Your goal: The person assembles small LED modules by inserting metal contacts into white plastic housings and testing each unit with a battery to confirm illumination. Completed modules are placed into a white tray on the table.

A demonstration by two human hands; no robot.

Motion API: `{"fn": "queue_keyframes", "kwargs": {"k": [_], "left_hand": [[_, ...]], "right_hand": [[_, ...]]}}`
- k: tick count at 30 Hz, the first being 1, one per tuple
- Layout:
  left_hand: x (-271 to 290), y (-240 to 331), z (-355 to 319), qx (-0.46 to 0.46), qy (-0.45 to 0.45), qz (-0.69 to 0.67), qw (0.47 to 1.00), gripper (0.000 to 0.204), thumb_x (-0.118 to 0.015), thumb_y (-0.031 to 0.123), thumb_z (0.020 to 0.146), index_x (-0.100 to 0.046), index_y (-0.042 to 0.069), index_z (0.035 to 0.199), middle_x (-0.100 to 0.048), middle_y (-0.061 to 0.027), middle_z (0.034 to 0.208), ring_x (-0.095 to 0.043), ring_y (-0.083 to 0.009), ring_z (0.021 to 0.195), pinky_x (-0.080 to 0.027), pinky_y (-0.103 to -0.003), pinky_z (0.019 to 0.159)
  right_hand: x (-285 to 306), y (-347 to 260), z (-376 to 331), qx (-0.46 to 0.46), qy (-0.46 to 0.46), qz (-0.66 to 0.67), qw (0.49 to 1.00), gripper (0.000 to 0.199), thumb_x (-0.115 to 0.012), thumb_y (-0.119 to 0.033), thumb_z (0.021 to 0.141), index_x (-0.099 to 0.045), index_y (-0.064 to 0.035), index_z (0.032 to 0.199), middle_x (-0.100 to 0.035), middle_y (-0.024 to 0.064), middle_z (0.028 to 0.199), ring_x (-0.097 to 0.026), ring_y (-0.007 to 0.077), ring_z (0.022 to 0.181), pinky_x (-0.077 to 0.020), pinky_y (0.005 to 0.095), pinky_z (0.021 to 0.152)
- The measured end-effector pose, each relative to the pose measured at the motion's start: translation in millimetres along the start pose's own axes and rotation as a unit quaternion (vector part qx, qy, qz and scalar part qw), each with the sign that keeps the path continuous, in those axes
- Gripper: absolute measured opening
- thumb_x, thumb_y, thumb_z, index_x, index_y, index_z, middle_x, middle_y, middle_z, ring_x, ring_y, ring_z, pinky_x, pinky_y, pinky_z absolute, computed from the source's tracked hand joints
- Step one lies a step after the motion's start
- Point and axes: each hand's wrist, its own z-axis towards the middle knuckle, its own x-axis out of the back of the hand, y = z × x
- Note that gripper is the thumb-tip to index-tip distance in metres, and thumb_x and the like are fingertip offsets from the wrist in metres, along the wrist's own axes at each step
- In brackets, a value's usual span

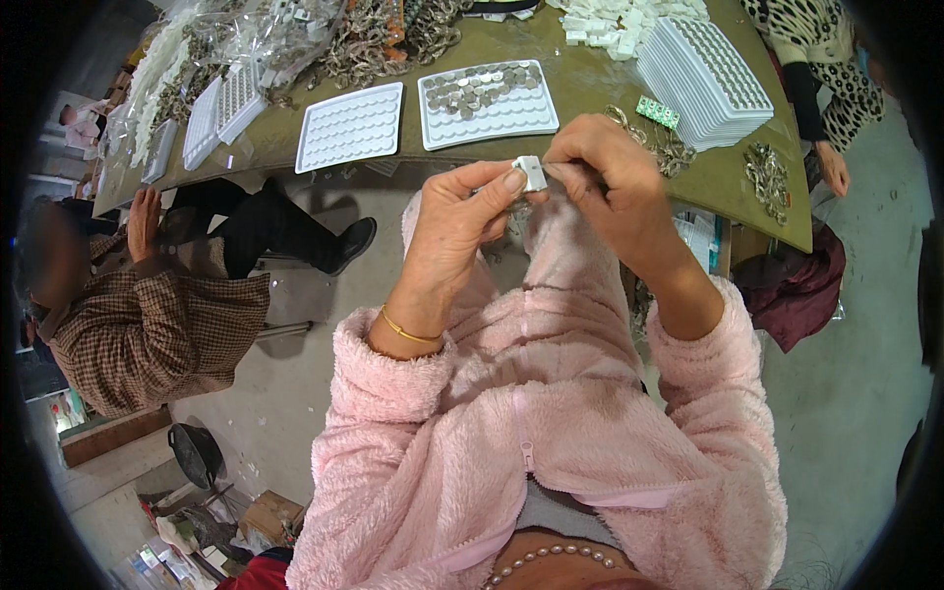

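My left hand (454, 221) pinches a small white plastic piece (532, 173) between thumb and fingers, just below the near edge of the olive-green table (590, 88). My right hand (602, 179) closes its fingertips on the same piece from the right; something thin and metallic seems to hang beneath it, partly hidden. Both wrists come out of fluffy pink sleeves, and a gold bangle (408, 331) circles the left one. Right ahead lies a white dimpled tray (487, 101) half filled with small round metal parts, with a second white tray (350, 126) beside it.
A tall stack of white trays (703, 79) stands at right, next to a green strip (657, 111) and metal chains (767, 172). Chains and bags pile at the back left. A seated person in a checked jacket (147, 329) is at left; another person's arm (816, 118) at right.
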Motion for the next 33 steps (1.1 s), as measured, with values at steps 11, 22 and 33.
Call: {"fn": "queue_keyframes", "kwargs": {"k": [11,22,33], "left_hand": [[-12,-1,-5,0.004,0.082,0.075,0.994,0.019,-0.073,0.015,0.088,-0.074,-0.003,0.09,-0.071,-0.0051,0.078,-0.058,-0.0054,0.067,-0.045,-0.022,0.054],[-5,-13,-9,0.028,0.02,-0.037,0.999,0.019,-0.074,0.021,0.091,-0.065,0.004,0.09,-0.068,-0.0091,0.074,-0.043,-0.0025,0.049,-0.027,-0.017,0.042],[-24,-25,-8,0.0,-0.046,-0.217,0.975,0.026,-0.064,0.035,0.098,-0.065,0.009,0.1,-0.066,0.0001,0.094,-0.053,-0.0057,0.072,-0.039,-0.022,0.052]], "right_hand": [[-6,-14,6,0.115,-0.025,-0.054,0.992,0.012,-0.058,0.006,0.074,-0.054,0.0016,0.085,-0.052,0.0174,0.08,-0.05,0.0384,0.072,-0.0413,0.0475,0.063],[-8,-20,-6,0.084,-0.022,0.014,0.996,0.01,-0.059,0.007,0.078,-0.053,0.0028,0.085,-0.05,0.0167,0.079,-0.049,0.0345,0.071,-0.0403,0.0427,0.062],[2,-15,-7,-0.007,0.052,0.022,0.998,0.005,-0.057,0.006,0.088,-0.055,0.0024,0.089,-0.051,0.0103,0.082,-0.055,0.0214,0.072,-0.0448,0.0321,0.063]]}}
